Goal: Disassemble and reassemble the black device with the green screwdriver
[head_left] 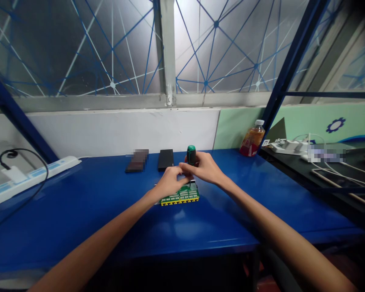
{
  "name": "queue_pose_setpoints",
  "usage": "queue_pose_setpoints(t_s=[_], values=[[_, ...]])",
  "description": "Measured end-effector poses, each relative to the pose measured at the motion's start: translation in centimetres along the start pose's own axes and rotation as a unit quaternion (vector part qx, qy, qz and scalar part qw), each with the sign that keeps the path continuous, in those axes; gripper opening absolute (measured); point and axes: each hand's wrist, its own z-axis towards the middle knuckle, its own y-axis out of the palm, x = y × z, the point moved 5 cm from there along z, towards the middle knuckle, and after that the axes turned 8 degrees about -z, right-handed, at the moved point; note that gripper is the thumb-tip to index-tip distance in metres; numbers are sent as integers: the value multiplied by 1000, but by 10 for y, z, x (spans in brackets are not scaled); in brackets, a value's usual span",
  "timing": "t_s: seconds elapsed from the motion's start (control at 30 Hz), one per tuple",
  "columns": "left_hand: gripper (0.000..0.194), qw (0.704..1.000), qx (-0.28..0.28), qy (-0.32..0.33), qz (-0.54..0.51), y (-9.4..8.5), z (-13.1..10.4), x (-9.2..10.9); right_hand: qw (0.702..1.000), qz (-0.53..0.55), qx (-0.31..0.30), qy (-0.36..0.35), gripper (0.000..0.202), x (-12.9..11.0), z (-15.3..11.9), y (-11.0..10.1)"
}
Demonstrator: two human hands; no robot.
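A green circuit board [185,194] with a yellow slotted front edge and several pale connectors rests on the blue table. Above it stands a screwdriver [191,155] with a green-and-black handle, nearly upright, its thin shaft pointing down at the board's rear part. My right hand [206,167] is wrapped around the handle. From the left, my left hand [169,181] reaches over the board, its thumb and forefinger pinched together at the screwdriver's shaft. The left hand covers the board's back left part. Whether the screwdriver's tip touches a screw is too small to tell.
Behind the hands lie a black flat box [165,159] and a dark blurred slab [137,161]. A white power strip [33,178] with a black cable is at left. A drink bottle [252,138] stands back right, beside a black table [295,170] with cables.
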Motion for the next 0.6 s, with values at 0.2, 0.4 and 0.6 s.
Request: queue_pose_setpoints(t_s=[0.2,0.4,0.6], values=[[18,999,-27,13,-11,2,-1,2,1000,-2,-3,-1,29,-1,0,-1],[18,1000,-9,4,-10,1,-2,0,1000,-8,0,6,33,-1,0,-2],[20,999,-36,17,2,4,-2,1,1000,-12,1,17,31,0,1,-1]])
